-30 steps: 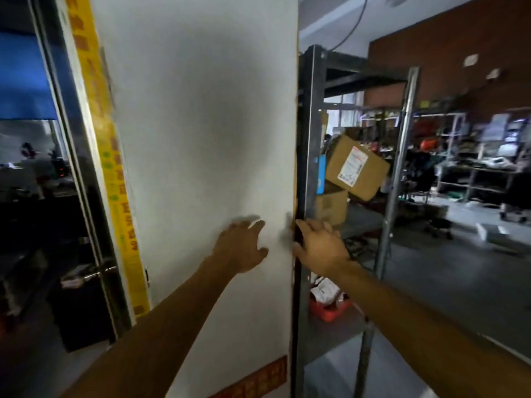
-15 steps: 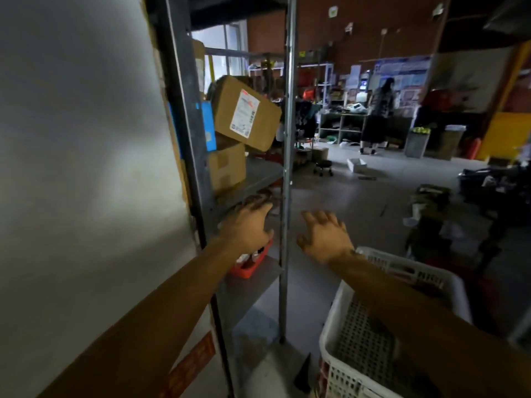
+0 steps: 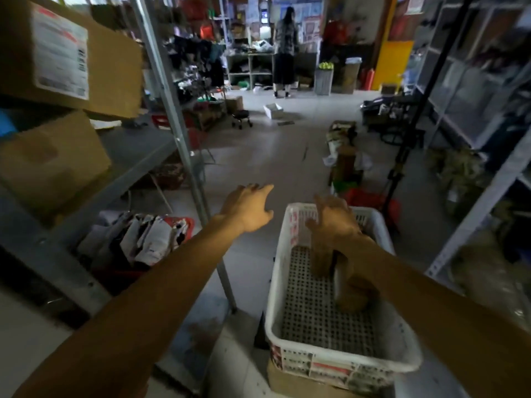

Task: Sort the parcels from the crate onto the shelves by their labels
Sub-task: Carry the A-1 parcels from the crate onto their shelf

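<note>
A white perforated plastic crate (image 3: 290,334) stands on the floor at lower right. Brown cardboard parcels (image 3: 347,285) stand inside it, partly hidden by my right forearm. My right hand (image 3: 333,218) hovers over the crate's far end, fingers apart, holding nothing. My left hand (image 3: 248,209) is held out left of the crate, above the floor, open and empty. On the grey metal shelf (image 3: 135,156) at left sit a tilted labelled box (image 3: 71,56) and a plain box (image 3: 48,159). A red basket (image 3: 184,222) of bagged parcels rests on the lower shelf.
A grey shelf post (image 3: 184,139) rises between my left hand and the shelf. White shelving (image 3: 488,168) lines the right side. Boxes and clutter (image 3: 344,156) lie on the floor beyond the crate. A person (image 3: 284,53) stands at the far end of the room.
My view has swung right and down, from the white panel to the shelf and then the crate. Both hands have left the panel and moved over to the crate side.
</note>
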Demonstrator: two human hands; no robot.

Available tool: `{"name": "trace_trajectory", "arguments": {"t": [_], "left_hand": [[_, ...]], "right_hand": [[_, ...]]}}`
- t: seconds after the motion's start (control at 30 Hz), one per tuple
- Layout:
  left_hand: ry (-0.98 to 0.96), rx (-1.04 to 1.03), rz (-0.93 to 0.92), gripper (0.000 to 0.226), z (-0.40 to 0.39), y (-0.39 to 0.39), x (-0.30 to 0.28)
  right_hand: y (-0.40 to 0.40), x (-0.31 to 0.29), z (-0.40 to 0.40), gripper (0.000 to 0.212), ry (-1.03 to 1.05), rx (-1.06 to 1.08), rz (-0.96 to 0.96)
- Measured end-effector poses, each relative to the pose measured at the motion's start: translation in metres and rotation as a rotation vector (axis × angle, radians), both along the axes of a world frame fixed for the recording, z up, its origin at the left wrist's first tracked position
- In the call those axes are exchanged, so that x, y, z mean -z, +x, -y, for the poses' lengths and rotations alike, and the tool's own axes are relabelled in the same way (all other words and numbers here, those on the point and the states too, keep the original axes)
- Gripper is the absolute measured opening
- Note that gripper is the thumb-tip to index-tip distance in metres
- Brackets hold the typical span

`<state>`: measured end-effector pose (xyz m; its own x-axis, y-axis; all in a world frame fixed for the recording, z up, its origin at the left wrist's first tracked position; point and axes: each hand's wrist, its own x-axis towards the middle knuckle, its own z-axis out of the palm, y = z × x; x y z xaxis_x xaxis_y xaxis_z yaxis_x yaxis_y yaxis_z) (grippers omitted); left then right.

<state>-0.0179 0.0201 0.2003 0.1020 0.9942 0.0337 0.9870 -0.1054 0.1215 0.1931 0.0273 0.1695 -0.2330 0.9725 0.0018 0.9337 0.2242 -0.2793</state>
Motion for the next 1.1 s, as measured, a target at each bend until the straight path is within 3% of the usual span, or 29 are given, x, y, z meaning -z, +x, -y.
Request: {"name": "trace_trajectory", "arguments": {"t": [0.2, 0.43, 0.53, 0.7, 0.83, 1.0, 1.1], "left_hand": [[-0.127, 0.156, 0.05, 0.068, -0.066, 0.044, 0.053], [-0.331, 0.312, 0.105, 0.056, -0.156, 0.08, 0.129], [-0.386, 0.38, 0.157, 0.066, -0.207, 0.085, 0.164], [-0.511, 0.458, 0.09, 0.054, -0.3, 0.088, 0.235], [-0.562, 0.567, 0.009, 0.07, -0.353, 0.095, 0.297], [-0.673, 0.513, 0.07, 0.07, -0.392, 0.112, 0.374], [-0.677, 0.548, -0.007, 0.068, -0.406, 0.125, 0.41]], "right_hand": [[0.045, 0.038, -0.038, 0.058, -0.12, 0.183, -0.076], [0.068, 0.111, -0.099, 0.066, -0.234, 0.308, 0.032], [0.066, 0.149, -0.134, 0.069, -0.322, 0.378, 0.02], [0.051, 0.215, -0.192, 0.062, -0.552, 0.499, -0.068], [0.038, 0.275, -0.22, 0.064, -0.71, 0.612, -0.175], [0.021, 0.335, -0.244, 0.069, -0.814, 0.841, -0.363], [0.017, 0.358, -0.255, 0.066, -0.848, 1.009, -0.492]]}}
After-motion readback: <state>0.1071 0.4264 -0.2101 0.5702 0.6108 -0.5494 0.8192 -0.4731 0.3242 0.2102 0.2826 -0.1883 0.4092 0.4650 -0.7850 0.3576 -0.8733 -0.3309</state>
